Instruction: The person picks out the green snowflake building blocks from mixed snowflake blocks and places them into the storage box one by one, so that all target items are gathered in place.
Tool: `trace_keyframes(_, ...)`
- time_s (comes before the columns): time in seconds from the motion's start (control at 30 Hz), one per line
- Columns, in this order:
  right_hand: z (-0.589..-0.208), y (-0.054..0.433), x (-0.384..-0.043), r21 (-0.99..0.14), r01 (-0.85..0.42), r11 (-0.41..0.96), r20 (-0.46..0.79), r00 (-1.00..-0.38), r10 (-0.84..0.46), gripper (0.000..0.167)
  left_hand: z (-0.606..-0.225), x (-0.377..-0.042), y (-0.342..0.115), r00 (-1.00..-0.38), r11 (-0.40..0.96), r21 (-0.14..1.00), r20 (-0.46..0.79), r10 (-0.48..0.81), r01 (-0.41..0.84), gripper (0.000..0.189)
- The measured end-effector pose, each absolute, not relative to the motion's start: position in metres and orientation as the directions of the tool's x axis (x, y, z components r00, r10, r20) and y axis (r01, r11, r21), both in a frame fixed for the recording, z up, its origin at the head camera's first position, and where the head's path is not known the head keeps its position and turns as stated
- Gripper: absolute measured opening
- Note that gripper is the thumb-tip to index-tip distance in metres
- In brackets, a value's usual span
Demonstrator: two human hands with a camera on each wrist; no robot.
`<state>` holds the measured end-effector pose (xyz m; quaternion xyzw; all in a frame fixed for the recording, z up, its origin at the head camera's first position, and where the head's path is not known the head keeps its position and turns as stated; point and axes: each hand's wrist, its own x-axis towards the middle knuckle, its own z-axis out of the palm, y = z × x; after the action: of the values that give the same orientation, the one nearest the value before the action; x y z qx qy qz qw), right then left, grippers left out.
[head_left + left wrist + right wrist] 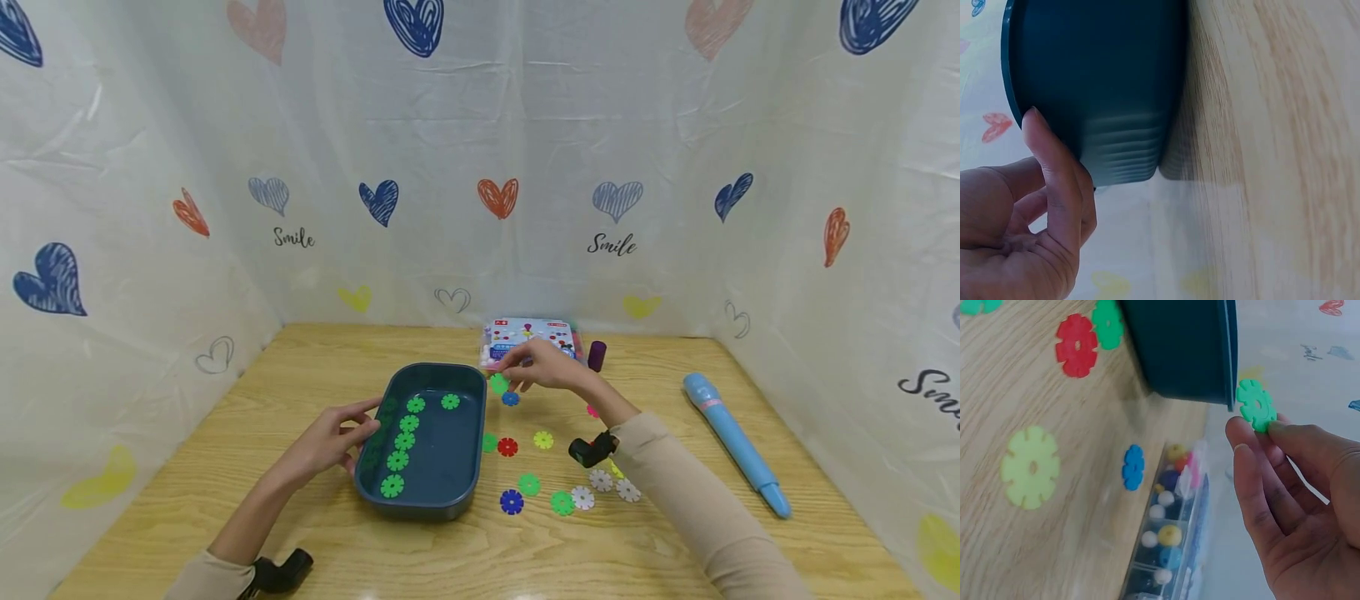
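In the head view my left hand (330,437) holds the left rim of a dark blue plastic box (442,462), fingertips at its edge. Inside the box lie several green snowflake discs (392,486), most in a row along the left side. My right hand (543,364) is just beyond the box's right far corner. In the right wrist view, its thumb and fingers pinch a green notched disc (1257,406) above the table, near the rim. Below it a blue disc (1133,467) lies on the wood. The left wrist view shows fingers against the box's outer wall (1104,81).
Red (507,447), yellow (543,440), dark blue (512,502), green and white discs lie right of the box. A clear bead case (528,333) and a purple cylinder (597,356) stand at the back. A light blue microphone-shaped object (735,442) lies far right.
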<state>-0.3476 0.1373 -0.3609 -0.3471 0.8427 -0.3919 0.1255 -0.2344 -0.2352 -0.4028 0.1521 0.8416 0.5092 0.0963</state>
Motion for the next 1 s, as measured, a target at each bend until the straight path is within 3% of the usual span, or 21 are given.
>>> trace_keyframes(0.6, -0.344, 0.093, -0.353, -0.745, -0.483, 0.460, 0.042, -0.722, -0.690, 0.021, -0.401, -0.235, -0.236, -0.938, 0.436, 0.890, -0.026, 0.345, 0.136, 0.056)
trace_keyframes(1.0, -0.339, 0.066, -0.361, -0.715, -0.446, 0.538, -0.063, -0.726, -0.685, 0.018, -0.402, -0.235, -0.236, -0.942, 0.439, 0.890, -0.031, 0.335, 0.127, 0.055)
